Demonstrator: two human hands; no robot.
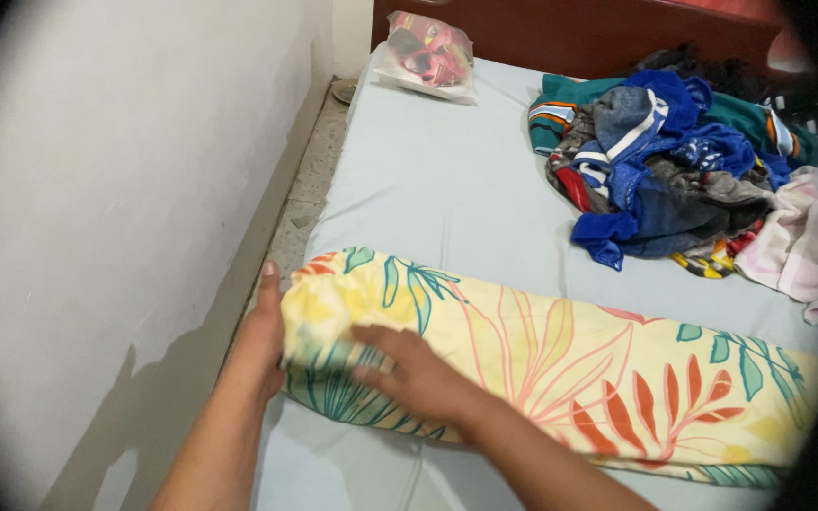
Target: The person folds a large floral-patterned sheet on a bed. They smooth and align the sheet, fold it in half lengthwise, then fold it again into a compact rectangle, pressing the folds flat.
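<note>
Crosswise, floral cloth (560, 364) along bed (447, 189)

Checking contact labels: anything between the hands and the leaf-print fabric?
Nothing visible. The left hand cups the end of the folded leaf-print fabric and the right hand lies flat on top of it. The clothes pile lies apart, farther up the bed.

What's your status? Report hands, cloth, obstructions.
Left hand open against folded floral cloth end. Right hand flat on top. Clothes pile apart, farther up the bed.
</note>
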